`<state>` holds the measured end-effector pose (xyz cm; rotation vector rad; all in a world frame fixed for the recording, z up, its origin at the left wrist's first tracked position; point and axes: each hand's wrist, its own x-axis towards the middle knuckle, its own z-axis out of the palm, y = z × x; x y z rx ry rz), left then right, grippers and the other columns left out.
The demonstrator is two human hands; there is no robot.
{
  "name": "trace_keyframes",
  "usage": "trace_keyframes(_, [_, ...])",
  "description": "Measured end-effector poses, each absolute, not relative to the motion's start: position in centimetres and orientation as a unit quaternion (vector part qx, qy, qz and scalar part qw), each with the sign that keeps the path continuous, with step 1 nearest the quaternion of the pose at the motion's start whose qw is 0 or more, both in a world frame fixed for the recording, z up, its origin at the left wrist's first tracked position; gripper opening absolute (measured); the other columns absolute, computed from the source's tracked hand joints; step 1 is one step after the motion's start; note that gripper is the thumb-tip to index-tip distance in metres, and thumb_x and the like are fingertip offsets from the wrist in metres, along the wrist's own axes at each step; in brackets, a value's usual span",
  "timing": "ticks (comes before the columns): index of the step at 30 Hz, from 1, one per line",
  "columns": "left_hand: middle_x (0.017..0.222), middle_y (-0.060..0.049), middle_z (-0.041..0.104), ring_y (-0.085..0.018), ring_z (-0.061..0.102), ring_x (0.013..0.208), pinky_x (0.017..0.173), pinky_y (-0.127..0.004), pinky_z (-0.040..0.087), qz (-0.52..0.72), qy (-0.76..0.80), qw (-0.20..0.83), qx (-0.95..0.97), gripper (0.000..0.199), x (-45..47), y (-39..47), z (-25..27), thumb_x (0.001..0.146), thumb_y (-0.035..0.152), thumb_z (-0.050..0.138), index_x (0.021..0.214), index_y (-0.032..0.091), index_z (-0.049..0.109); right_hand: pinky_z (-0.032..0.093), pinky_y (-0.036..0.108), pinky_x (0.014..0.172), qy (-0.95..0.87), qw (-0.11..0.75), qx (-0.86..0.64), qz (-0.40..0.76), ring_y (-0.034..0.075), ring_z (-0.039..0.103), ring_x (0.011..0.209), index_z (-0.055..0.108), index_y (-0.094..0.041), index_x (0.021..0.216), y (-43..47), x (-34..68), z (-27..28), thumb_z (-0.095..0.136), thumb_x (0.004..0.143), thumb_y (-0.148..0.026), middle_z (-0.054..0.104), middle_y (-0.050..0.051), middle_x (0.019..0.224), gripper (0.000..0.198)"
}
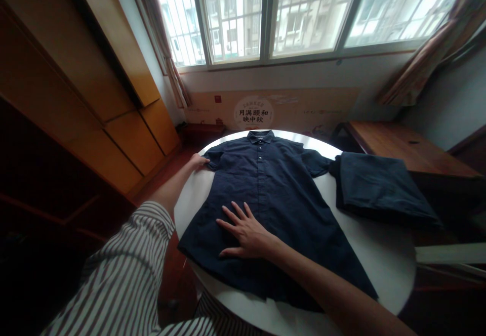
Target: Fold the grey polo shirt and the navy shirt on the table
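A dark navy short-sleeved shirt (283, 194) lies front up and spread out on a round white table (395, 260), its collar at the far edge and its hem toward me. My left hand (199, 162) is at the end of the left-hand sleeve, thumb on top of the cloth and the other fingers mostly hidden, gripping the cuff. Flat on the lower front of the shirt rests my right hand (245, 232), its fingers spread and nothing held in it.
On the table's right side sits a folded pile of dark cloth (375, 181). Beyond it stands a brown wooden desk (413, 149). A wooden cabinet (125, 133) rises at the left, and a barred window (299, 17) with curtains spans the back wall.
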<state>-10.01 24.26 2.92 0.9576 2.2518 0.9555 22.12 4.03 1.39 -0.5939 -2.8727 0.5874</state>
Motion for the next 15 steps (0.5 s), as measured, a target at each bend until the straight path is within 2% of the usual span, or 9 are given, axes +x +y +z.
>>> trace_keyframes(3, [0.091,-0.009,0.068,-0.021,0.067,0.083,0.068,-0.031,0.055,0.392,0.822,0.244,0.334,0.029,-9.9,24.8,3.0,0.082,0.028,0.073,0.101,0.008,0.064,-0.001,0.065,0.113,-0.957,0.071,-0.197,0.199,0.041,0.002,0.147,0.031,-0.027,0.152,4.1,22.1,1.4,0.041,0.077,-0.084,0.013,0.011,0.162,0.095])
trace_keyframes(6, [0.112,-0.008,0.063,-0.019,0.064,0.093,0.079,-0.037,0.056,0.430,0.815,0.232,0.310,0.030,-10.2,25.1,2.9,0.094,0.033,0.059,0.117,0.014,0.059,-0.001,0.065,0.113,-0.957,0.072,-0.197,0.199,0.041,0.004,0.147,0.032,-0.027,0.152,4.1,22.1,1.5,0.042,0.077,-0.084,0.014,0.012,0.162,0.094])
trace_keyframes(11, [0.124,-0.010,0.058,-0.023,0.060,0.106,0.088,-0.043,0.053,0.461,0.822,0.193,0.274,0.036,-11.0,24.5,2.5,0.093,0.033,0.060,0.124,0.016,0.056,-0.001,0.064,0.113,-0.958,0.082,-0.197,0.193,0.041,0.005,0.147,0.032,-0.027,0.152,4.0,22.2,1.6,0.041,0.078,-0.084,0.016,0.013,0.161,0.094])
trace_keyframes(15, [0.126,-0.010,0.056,-0.024,0.059,0.108,0.089,-0.044,0.053,0.482,0.814,0.189,0.263,0.036,-10.8,24.3,2.4,0.093,0.032,0.060,0.125,0.016,0.056,0.002,0.067,0.112,-0.961,0.081,-0.187,0.189,0.042,0.007,0.146,0.032,-0.028,0.152,3.9,22.4,1.9,0.045,0.077,-0.082,0.018,0.014,0.161,0.094])
